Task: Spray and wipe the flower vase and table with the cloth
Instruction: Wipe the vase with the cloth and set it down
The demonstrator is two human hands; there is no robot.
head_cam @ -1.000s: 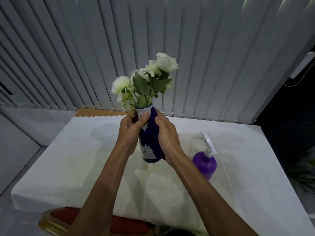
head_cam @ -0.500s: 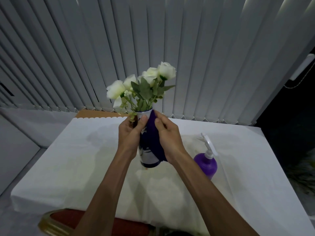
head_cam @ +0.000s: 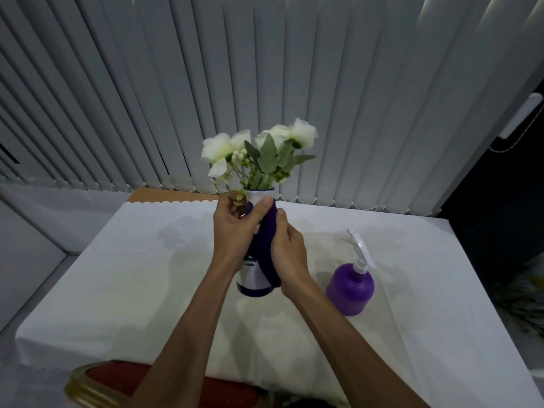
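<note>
A white vase with dark blue markings (head_cam: 250,282) holds white flowers (head_cam: 259,154) and is lifted slightly above the white-covered table (head_cam: 132,275). My left hand (head_cam: 234,231) grips the vase's neck and upper body. My right hand (head_cam: 290,254) presses a dark purple cloth (head_cam: 266,248) against the vase's right side. The cloth hides much of the vase. A purple spray bottle (head_cam: 350,287) with a white trigger stands on the table to the right, untouched.
Vertical white blinds (head_cam: 265,83) hang right behind the table. A red chair seat with a gold frame (head_cam: 100,384) sits under the near edge. A strip of bare wooden tabletop (head_cam: 173,195) shows at the back. Dark space lies to the right.
The vase and flowers have tilted and turned in my hands, so the blooms have shifted. My right hand has slid the cloth down the vase's side.
</note>
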